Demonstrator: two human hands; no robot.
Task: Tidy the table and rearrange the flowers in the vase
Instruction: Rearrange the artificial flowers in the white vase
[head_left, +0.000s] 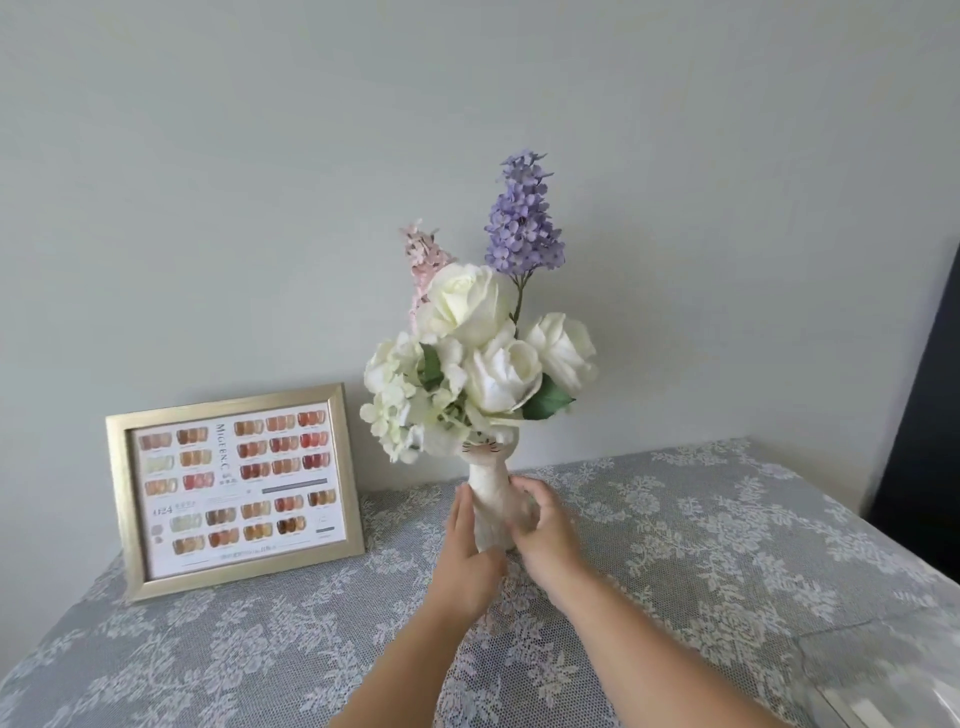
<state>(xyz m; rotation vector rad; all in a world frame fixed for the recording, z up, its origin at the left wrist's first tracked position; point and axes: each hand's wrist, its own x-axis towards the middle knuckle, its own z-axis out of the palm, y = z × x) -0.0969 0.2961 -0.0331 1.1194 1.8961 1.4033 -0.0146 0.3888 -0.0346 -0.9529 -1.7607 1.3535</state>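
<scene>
Two hands are placed around the lower body of a small cat-shaped vase (491, 506), which stands on the lace tablecloth (701, 545) near the middle of the table, close to the wall. The left hand (470, 551) is laid flat against the left side of the vase, with the fingers stretched upward along it. The right hand (540, 525) is curled around the right side, the fingers wrapped over the pale surface. So the vase is held between both hands; it cannot be told whether its base is lifted or is resting on the cloth.

In the vase, white roses (470, 301), a white hydrangea cluster (400, 405), a purple lilac sprig (522, 218) and a pink sprig (423, 260) are arranged. To the left, well apart from the vase, a framed nail colour chart (236, 488) is leaned against the wall.

The vase is judged to be ceramic, so it is probably hard, fragile and somewhat smooth. The bouquet is much wider and taller than the narrow vase, therefore the whole is likely top-heavy and can tip easily. The best hold is low on the body, as is done now, with the vase kept upright. The flowers look artificial and light; each stem is better taken below the head, so that the petals are not crushed.
</scene>
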